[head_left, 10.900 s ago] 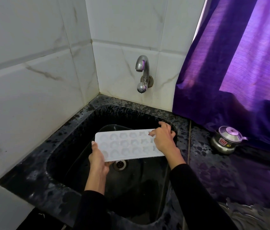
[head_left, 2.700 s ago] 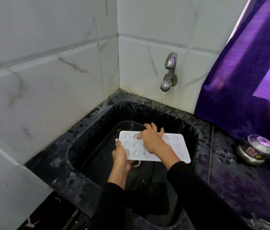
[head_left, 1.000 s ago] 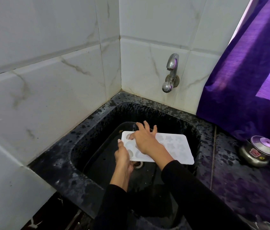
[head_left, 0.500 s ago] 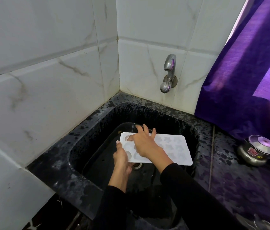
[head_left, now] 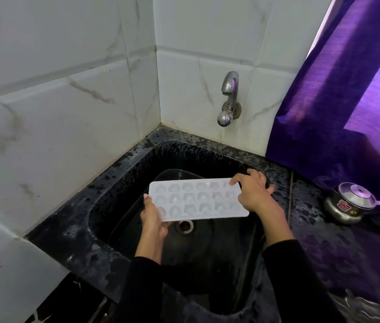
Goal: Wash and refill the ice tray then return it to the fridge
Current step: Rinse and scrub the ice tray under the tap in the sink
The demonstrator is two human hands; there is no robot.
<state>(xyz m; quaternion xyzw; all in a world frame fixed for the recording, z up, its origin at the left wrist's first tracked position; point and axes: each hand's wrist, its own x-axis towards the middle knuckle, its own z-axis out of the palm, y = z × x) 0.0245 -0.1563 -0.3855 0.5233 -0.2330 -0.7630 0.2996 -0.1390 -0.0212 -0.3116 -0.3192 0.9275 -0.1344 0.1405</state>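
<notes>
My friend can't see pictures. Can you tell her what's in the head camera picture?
Two hands hold a white ice tray over a black sink: the left hand grips its near left corner, the right hand its right end. A dry metal tap sticks out of the white tiled wall, beside a purple curtain.

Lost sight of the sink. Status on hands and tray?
Left hand grips ice tray near corner; right hand holds far end. Tray over sink, below tap, no water running. Nothing in the way.
</notes>
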